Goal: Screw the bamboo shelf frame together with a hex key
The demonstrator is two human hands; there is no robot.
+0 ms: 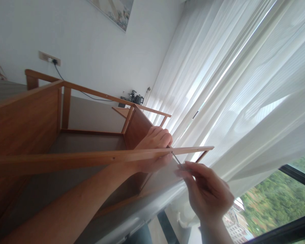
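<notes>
A wooden furniture frame [27,115] with brown panels and thin rails fills the left of the view, which is tilted sideways. My left hand [156,144] wraps its fingers over the near wooden rail [91,157], close to its right end. My right hand [205,193] pinches a thin metal tool [176,158], like a hex key, whose tip meets the rail just beside my left fingers.
White sheer curtains [231,84] hang at the right before a window with dark framing [297,176] and trees outside. A white wall carries a socket with a black cable [54,61]. A dark kettle [138,99] stands on a far shelf.
</notes>
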